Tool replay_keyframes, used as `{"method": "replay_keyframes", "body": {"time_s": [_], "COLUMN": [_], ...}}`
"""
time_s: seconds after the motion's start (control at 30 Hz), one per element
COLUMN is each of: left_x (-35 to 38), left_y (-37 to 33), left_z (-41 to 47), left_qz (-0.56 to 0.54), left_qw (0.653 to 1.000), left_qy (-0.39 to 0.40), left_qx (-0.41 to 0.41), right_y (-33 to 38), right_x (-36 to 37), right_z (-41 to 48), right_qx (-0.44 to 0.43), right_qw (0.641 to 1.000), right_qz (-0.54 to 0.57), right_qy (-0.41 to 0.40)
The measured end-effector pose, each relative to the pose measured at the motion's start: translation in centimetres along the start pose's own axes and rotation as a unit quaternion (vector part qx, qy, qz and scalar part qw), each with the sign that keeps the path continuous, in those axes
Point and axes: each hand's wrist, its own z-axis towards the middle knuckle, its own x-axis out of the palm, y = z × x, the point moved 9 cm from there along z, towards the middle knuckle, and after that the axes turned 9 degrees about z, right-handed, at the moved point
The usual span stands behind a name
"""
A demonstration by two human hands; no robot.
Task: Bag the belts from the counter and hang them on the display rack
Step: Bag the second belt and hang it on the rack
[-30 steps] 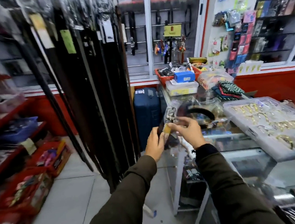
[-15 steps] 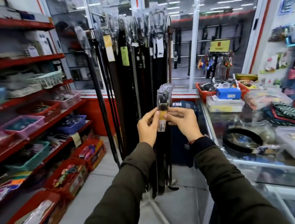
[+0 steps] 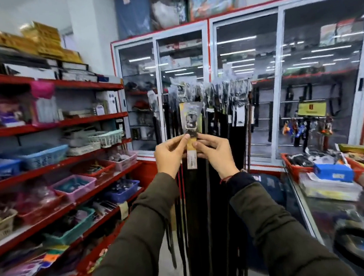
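Notice first how much on your left is smeared: the red metal shelves (image 3: 50, 125) carry blue, pink and teal plastic baskets (image 3: 44, 155), but what lies in them is too blurred to name, and the lowest shelf is cut off by the frame's edge. Your left hand (image 3: 171, 155) is raised at chest height, thumb and forefinger pinched on the left edge of the clear plastic bag holding a black belt with a metal buckle (image 3: 191, 120). That bagged belt stands upright between your two hands, its buckle end above your fingertips, a yellow and white paper tag (image 3: 192, 156) hanging down below them. The strap drops behind the tag and merges with the dark belts behind, so you cannot follow it. Your right hand (image 3: 215, 154) pinches the bag's right edge in the same way, level with the left. Directly behind hangs the display rack of bagged dark belts (image 3: 217, 95); its hooks are hidden by crinkled bag tops, and whether your bag touches it cannot be told. On your right, the glass tabletop (image 3: 310, 212) is cut off, showing part of a coiled black belt (image 3: 344, 245).
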Motion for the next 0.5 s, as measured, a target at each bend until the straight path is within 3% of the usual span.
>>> {"method": "replay_keyframes", "body": {"time_s": [0.23,0.5], "left_x": [-1.7,-1.3], "left_y": [-6.8,-7.3], "left_z": [7.0,11.6], "left_qz": [-0.031,-0.050], "left_qw": [0.999,0.999], "left_qy": [-0.005,0.002], "left_qx": [0.024,-0.019], "right_y": [4.7,6.0], "right_x": [5.3,6.6], "right_z": [6.7,10.6], "right_qx": [-0.046,-0.019], "right_qw": [0.998,0.999], "right_qz": [0.027,0.021], "right_qy": [-0.022,-0.036]}}
